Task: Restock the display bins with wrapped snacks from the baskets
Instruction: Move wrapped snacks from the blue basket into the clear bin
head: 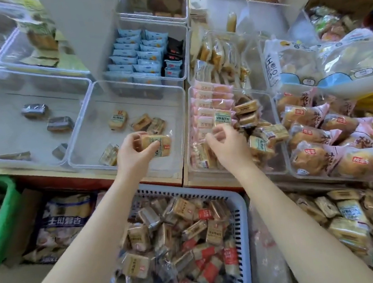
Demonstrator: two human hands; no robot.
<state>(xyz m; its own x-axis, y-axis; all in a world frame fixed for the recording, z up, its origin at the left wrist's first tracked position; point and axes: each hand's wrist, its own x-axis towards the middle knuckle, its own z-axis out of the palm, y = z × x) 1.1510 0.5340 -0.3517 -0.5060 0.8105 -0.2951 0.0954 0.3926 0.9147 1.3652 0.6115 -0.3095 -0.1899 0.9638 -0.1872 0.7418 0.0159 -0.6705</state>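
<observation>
My left hand [131,153] pinches a snack [157,145] over the clear bin [122,88], which holds just a few. My right hand [224,143] curls, maybe empty. The basket [238,208] below stays full.

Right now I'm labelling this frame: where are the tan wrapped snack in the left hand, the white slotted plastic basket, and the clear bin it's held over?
Tan wrapped snack [160,145]: head view, wrapper's printed face.
White slotted plastic basket [240,208]: head view, right rim.
Clear bin [181,108]: head view, right wall.
</observation>
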